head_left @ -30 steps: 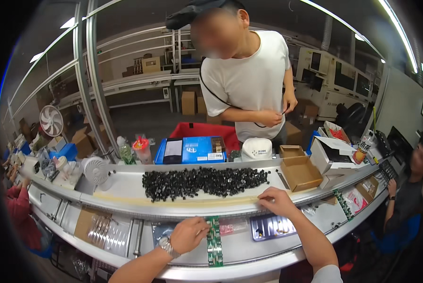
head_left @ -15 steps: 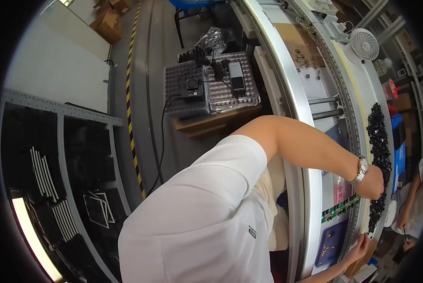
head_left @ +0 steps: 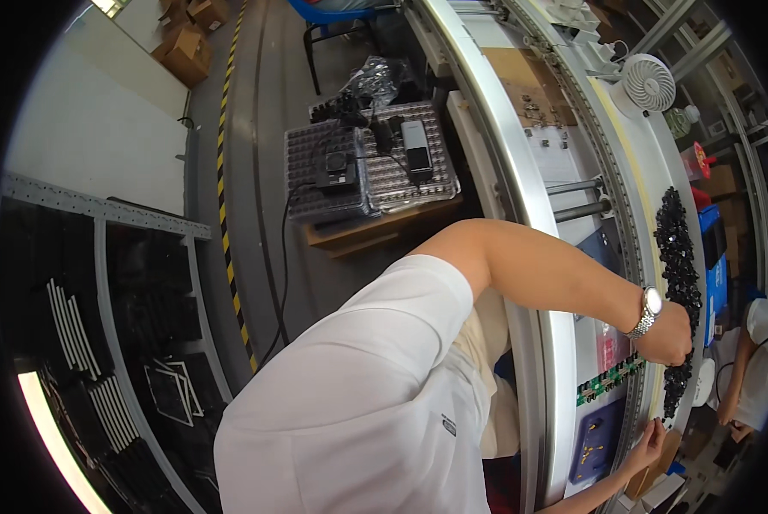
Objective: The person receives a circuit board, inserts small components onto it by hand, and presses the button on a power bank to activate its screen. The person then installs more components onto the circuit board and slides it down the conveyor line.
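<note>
My left hand (head_left: 665,336), with a metal-band watch (head_left: 647,312) on its wrist, is at the edge of a long heap of small shiny black parts (head_left: 678,248). Its fingers curl down against the heap, and their tips are hidden. Lower in the view, my right hand (head_left: 647,445) is by the heap's lower end with thumb and fingers pinched together. Whatever sits in that pinch is too small to make out. A row of green circuit boards (head_left: 611,380) lies across the line left of my hands, above a blue tray (head_left: 586,458) with small yellow pieces.
A metal rail (head_left: 558,368) edges the bench. A white fan (head_left: 648,83) stands at the upper right, and small metal parts (head_left: 534,111) lie on a brown board. Another person's arm (head_left: 731,394) shows at the right. Clear trays (head_left: 315,146) sit on a carton left of the bench.
The whole view has shifted slightly, moving most of the scene left. My left hand stays at the black heap, and my right hand keeps its pinch by the lower end.
</note>
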Tool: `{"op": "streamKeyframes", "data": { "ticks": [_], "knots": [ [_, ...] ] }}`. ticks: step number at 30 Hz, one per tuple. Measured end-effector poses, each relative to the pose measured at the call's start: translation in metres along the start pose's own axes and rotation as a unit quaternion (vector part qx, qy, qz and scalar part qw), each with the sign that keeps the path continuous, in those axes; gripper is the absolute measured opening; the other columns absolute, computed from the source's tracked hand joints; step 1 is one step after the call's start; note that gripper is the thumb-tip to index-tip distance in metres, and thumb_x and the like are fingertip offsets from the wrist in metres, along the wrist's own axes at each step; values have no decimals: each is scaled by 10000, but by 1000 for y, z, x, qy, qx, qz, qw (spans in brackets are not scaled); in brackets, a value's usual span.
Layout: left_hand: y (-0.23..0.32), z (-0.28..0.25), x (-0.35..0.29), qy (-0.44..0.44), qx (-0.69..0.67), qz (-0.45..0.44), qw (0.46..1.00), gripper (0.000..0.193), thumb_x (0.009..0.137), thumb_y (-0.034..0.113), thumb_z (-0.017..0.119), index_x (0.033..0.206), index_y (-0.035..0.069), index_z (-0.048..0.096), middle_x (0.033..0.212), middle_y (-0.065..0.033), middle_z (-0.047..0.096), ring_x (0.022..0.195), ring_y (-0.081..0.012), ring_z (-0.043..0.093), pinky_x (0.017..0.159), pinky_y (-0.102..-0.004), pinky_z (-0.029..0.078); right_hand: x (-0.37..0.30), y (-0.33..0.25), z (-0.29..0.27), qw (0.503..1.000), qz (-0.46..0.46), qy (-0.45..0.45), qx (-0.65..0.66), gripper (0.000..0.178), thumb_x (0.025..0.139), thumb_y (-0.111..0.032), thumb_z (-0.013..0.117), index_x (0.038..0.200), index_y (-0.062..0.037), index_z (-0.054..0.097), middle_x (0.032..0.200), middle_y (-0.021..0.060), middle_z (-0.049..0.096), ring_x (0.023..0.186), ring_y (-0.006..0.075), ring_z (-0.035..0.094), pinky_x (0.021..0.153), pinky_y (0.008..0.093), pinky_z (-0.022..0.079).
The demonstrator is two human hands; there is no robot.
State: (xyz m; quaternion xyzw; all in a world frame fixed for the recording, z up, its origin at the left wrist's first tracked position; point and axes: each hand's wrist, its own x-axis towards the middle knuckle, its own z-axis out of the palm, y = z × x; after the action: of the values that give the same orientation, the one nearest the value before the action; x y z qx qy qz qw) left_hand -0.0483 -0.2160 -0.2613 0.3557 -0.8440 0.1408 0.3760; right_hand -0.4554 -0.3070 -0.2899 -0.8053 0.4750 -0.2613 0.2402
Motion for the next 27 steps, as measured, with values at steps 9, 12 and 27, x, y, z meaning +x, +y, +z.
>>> {"op": "streamKeyframes", "data": {
  "ticks": [9,12,27],
  "knots": [
    [89,-181,-169,189,96,-115,971,73,860,94,653,919,76,692,877,-56,666,699,-194,591,679,-332,503,0,1,-13,1000,-10,-2,-3,277,1036,-149,593,1253,4,672,1185,93,698,1032,171,648,928,272,513],
    [103,-262,-304,-17,165,-457,874,447,803,195,774,1207,38,662,1151,-125,699,949,-291,661,897,-390,514,-6,-21,-15,1000,3,12,-17,267,1036,-156,597,1234,5,674,1157,88,697,1012,169,652,917,275,523],
    [162,-302,-473,-19,146,-694,705,885,659,117,874,1441,71,462,1418,-140,520,1295,-329,516,1102,-411,428,2,-25,2,994,81,32,-69,323,1043,-205,589,1284,-5,667,1200,86,709,1037,181,678,920,259,538]
  ]
}}
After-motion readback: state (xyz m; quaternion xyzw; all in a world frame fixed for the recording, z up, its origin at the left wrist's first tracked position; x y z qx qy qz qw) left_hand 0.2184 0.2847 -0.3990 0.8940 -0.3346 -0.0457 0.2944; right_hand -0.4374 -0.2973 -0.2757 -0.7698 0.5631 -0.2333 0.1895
